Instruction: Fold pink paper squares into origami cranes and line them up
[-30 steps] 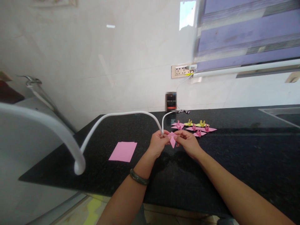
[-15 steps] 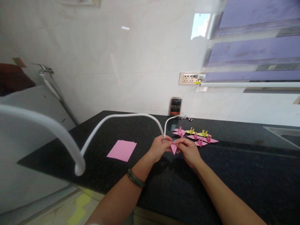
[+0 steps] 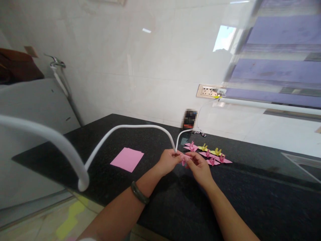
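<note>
Between my two hands is a small folded piece of pink origami paper (image 3: 183,161), partly covered by my fingers. My left hand (image 3: 169,162) pinches its left side, thumb on top. From the right, my right hand (image 3: 199,166) grips it between thumb and index finger, the other fingers curled. Just beyond my right hand, several pink folded paper cranes (image 3: 212,162) and yellow paper cranes (image 3: 216,152) stand in a cluster. Left of my hands lies a stack of square pink paper (image 3: 127,159).
A white bent tube stand (image 3: 140,126) arches across the view from the left. The black countertop (image 3: 97,167) meets a tiled wall with a socket panel (image 3: 209,91). A pixelated dark object (image 3: 190,119) stands by the wall. A faucet (image 3: 56,62) is at left.
The view has tilted slightly. My fingers have shifted on the pink paper, my right thumb now lying over it, and less of its pointed flap shows.
</note>
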A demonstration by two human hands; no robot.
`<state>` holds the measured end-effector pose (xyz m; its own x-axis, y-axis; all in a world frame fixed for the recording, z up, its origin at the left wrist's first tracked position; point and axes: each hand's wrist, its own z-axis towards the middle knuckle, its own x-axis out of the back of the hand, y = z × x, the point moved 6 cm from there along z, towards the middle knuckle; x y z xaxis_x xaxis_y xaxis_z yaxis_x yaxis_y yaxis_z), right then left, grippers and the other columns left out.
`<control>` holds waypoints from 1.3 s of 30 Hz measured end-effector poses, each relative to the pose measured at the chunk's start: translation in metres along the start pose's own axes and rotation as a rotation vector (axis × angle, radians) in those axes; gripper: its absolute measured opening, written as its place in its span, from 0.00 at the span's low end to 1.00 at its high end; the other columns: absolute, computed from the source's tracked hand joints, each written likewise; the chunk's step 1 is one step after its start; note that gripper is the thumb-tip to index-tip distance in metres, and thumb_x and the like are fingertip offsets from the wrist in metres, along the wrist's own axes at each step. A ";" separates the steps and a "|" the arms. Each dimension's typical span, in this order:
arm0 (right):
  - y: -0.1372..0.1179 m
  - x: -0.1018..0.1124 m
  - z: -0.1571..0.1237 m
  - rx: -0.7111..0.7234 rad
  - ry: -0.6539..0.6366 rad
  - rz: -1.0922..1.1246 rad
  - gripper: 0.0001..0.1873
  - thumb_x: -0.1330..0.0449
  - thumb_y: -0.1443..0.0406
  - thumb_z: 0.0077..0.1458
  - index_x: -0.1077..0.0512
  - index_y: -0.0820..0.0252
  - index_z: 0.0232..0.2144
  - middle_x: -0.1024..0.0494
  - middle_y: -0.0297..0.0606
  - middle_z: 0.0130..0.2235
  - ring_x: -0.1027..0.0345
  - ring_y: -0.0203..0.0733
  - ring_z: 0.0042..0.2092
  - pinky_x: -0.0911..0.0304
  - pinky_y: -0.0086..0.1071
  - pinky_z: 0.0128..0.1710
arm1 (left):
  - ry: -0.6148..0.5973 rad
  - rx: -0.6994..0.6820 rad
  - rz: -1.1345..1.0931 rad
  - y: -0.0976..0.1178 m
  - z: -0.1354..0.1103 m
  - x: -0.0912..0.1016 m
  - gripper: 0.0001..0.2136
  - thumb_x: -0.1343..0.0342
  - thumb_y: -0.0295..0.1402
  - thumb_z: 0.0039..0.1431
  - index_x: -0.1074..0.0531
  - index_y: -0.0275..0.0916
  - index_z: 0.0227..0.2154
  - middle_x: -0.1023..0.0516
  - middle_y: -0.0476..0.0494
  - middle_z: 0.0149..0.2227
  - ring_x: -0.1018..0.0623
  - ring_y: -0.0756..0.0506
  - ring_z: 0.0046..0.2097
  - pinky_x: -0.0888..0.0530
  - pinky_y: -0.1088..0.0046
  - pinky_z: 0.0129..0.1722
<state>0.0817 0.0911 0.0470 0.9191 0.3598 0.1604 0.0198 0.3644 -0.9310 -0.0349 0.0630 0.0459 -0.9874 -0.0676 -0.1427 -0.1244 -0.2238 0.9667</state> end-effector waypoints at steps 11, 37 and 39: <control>0.001 0.000 0.000 0.000 -0.007 0.017 0.10 0.44 0.59 0.44 0.32 0.62 0.26 0.30 0.33 0.23 0.40 0.32 0.23 0.43 0.27 0.23 | 0.082 -0.053 0.143 -0.001 0.000 0.006 0.09 0.46 0.35 0.42 0.30 0.33 0.24 0.28 0.46 0.23 0.31 0.52 0.25 0.35 0.77 0.27; -0.005 -0.005 -0.002 -0.037 0.130 0.058 0.10 0.45 0.59 0.43 0.31 0.60 0.21 0.30 0.34 0.21 0.41 0.33 0.21 0.44 0.28 0.21 | -0.040 0.003 0.086 -0.004 -0.002 -0.007 0.11 0.49 0.38 0.46 0.34 0.34 0.21 0.33 0.49 0.20 0.34 0.53 0.23 0.36 0.78 0.25; -0.004 -0.006 -0.002 -0.022 0.113 0.024 0.11 0.45 0.58 0.43 0.32 0.60 0.20 0.31 0.33 0.20 0.42 0.33 0.20 0.45 0.27 0.20 | -0.041 -0.002 0.157 -0.005 -0.002 -0.005 0.11 0.49 0.38 0.45 0.34 0.34 0.21 0.33 0.49 0.20 0.33 0.53 0.23 0.36 0.78 0.25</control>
<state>0.0770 0.0858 0.0491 0.9580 0.2684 0.1013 0.0048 0.3379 -0.9412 -0.0289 0.0623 0.0417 -0.9979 -0.0618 0.0190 0.0320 -0.2157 0.9759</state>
